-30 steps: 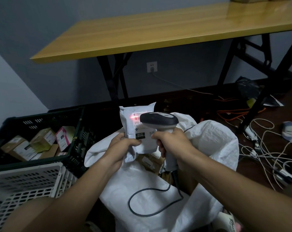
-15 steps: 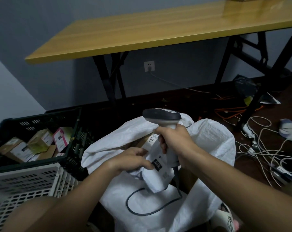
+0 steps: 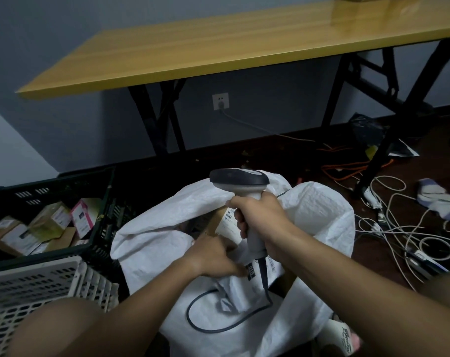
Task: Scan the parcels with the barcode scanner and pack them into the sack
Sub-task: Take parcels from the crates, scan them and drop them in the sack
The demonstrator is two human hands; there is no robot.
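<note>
The white parcel (image 3: 247,282) lies low at the sack (image 3: 151,243) mouth, just under the left hand (image 3: 213,256), which pinches its upper edge; its long axis slopes down toward the person. The right hand (image 3: 260,215), above and beyond it, grips the barcode scanner (image 3: 240,181) upright. The left hand is nearer, so the drop looks like its job. More parcels wait in the black crate (image 3: 100,202) left of both hands.

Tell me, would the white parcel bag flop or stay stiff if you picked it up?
Probably floppy: the white parcel bag looks creased and bent where the left hand pushes it into the sack. It likely feels light and maybe a bit slippery, being thin plastic.
</note>
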